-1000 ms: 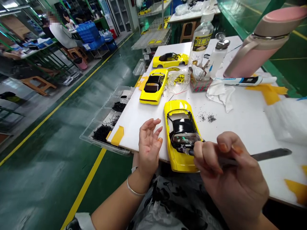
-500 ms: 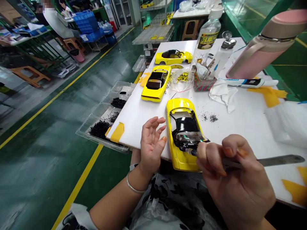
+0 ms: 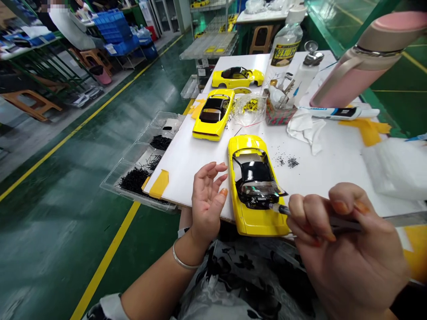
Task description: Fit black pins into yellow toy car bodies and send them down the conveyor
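A yellow model car body (image 3: 258, 220) with a black roof lies at the table's near edge, its rear window part clear. My left hand (image 3: 208, 195) hovers just left of it, fingers loosely curled and apart, holding nothing. My right hand (image 3: 350, 244) is closed around a slim brush-like tool (image 3: 283, 209) with a dark shaft and pale tip. That tip is at the black part behind the rear window; whether it touches is unclear. A flat grey metal tool (image 3: 345, 223) is partly visible in the same grip, mostly hidden by the fingers.
More yellow car bodies (image 3: 213, 114) stand farther back beside a clear bag (image 3: 250, 110). Tiny black bits (image 3: 292, 162) lie right of the near car. A bottle (image 3: 285, 49), pink flask (image 3: 363, 71) and white cloth (image 3: 308, 131) are behind. Trays of black parts (image 3: 135, 178) sit left.
My right hand has moved right, drawing the tool's tip back along the black part. The flat metal tool's end no longer shows beyond the hand. The left hand keeps its pose.
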`<act>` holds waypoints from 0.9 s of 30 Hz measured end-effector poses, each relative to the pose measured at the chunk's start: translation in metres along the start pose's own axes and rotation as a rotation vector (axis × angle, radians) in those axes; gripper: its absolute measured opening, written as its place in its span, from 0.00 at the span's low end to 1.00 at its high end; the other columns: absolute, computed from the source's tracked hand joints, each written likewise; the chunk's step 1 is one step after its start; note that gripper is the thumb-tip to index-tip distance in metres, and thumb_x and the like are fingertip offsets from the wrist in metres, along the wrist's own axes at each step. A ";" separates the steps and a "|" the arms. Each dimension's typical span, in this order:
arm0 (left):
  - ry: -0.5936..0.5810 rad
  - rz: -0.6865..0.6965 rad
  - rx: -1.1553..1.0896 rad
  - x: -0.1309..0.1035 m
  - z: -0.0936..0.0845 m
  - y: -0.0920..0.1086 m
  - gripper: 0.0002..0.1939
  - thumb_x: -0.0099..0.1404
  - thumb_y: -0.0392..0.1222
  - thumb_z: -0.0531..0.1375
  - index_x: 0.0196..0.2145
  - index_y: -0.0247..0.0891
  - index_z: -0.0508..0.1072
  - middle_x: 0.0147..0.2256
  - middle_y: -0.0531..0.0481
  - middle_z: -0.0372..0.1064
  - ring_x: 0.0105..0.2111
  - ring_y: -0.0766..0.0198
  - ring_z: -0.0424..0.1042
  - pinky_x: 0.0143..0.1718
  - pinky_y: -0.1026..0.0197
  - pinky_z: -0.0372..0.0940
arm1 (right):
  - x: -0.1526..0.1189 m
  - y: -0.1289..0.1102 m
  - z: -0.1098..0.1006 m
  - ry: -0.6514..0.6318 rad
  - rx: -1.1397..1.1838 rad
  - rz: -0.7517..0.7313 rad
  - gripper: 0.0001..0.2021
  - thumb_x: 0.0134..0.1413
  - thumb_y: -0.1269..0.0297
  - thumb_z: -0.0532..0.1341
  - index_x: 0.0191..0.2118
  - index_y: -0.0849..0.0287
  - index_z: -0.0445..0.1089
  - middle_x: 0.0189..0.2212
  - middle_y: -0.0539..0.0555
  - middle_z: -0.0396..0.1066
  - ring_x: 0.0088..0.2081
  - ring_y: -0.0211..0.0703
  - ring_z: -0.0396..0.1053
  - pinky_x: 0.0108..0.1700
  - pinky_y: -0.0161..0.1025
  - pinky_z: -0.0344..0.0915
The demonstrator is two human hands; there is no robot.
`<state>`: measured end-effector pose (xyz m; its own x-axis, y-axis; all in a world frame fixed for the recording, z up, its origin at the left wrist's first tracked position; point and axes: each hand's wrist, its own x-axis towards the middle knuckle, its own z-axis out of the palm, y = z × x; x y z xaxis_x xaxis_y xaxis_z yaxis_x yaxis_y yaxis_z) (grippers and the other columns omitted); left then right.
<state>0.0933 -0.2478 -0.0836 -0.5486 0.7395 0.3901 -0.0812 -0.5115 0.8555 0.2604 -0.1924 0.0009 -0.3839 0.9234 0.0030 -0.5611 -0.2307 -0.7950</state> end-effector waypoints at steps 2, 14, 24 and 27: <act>-0.003 0.003 -0.009 0.000 0.000 0.000 0.24 0.72 0.36 0.60 0.63 0.48 0.67 0.58 0.44 0.66 0.63 0.57 0.64 0.65 0.53 0.64 | 0.001 -0.005 -0.006 0.040 -0.001 -0.001 0.11 0.59 0.59 0.62 0.27 0.54 0.65 0.14 0.45 0.45 0.19 0.36 0.46 0.18 0.31 0.44; -0.004 0.016 0.048 -0.001 -0.001 0.000 0.24 0.72 0.36 0.59 0.63 0.48 0.66 0.58 0.43 0.67 0.63 0.56 0.65 0.65 0.51 0.64 | 0.004 -0.014 -0.015 0.101 0.006 -0.020 0.10 0.60 0.61 0.60 0.27 0.54 0.65 0.14 0.45 0.44 0.19 0.36 0.44 0.17 0.32 0.41; 0.087 -0.020 -0.057 0.001 0.005 0.003 0.21 0.70 0.35 0.56 0.59 0.46 0.70 0.55 0.45 0.70 0.60 0.58 0.68 0.62 0.54 0.66 | 0.006 -0.018 -0.021 0.064 -0.047 0.011 0.11 0.59 0.59 0.62 0.27 0.55 0.64 0.14 0.45 0.45 0.19 0.35 0.45 0.17 0.31 0.41; 0.174 -0.063 -0.179 0.004 0.006 0.004 0.20 0.70 0.36 0.54 0.57 0.45 0.72 0.53 0.45 0.72 0.59 0.58 0.69 0.61 0.53 0.67 | 0.009 -0.021 -0.026 0.007 -0.111 0.028 0.10 0.60 0.59 0.62 0.29 0.55 0.67 0.14 0.45 0.49 0.19 0.35 0.49 0.18 0.31 0.46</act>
<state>0.0960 -0.2445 -0.0766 -0.6716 0.6938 0.2600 -0.2576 -0.5477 0.7960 0.2877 -0.1711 0.0018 -0.3930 0.9192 -0.0243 -0.4654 -0.2217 -0.8569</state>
